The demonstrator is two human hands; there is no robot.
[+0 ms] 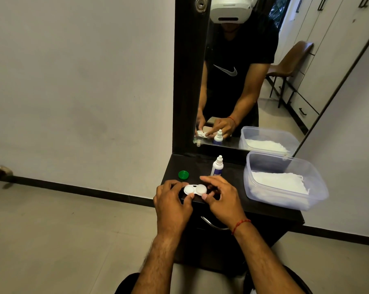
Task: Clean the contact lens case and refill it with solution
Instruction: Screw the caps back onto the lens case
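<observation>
- The contact lens case [195, 189], white with two round wells side by side, sits at the front edge of the dark dresser top [264, 205], held between both hands.
- The left hand [170, 203] curls around the case's left end, thumb pressed against the near side of the left well, fingers wrapped behind it.
- The right hand [220, 197] grips the right end: its thumb tip touches the near rim of the right well, while the index finger reaches over the far side. The other fingers are bent loosely.
- A red thread bracelet [240, 225] circles the right wrist.
- A green cap [183, 174] lies alone on the dresser top, to the left of and behind the case.
- The solution bottle [217, 165], white with a blue label, stands upright behind the right hand.
- A clear plastic container [285, 200] holding white tissue [279, 183] rests at the right of the dresser top.
- The mirror [253, 81] behind reflects the person's arms, the bottle and the container.
</observation>
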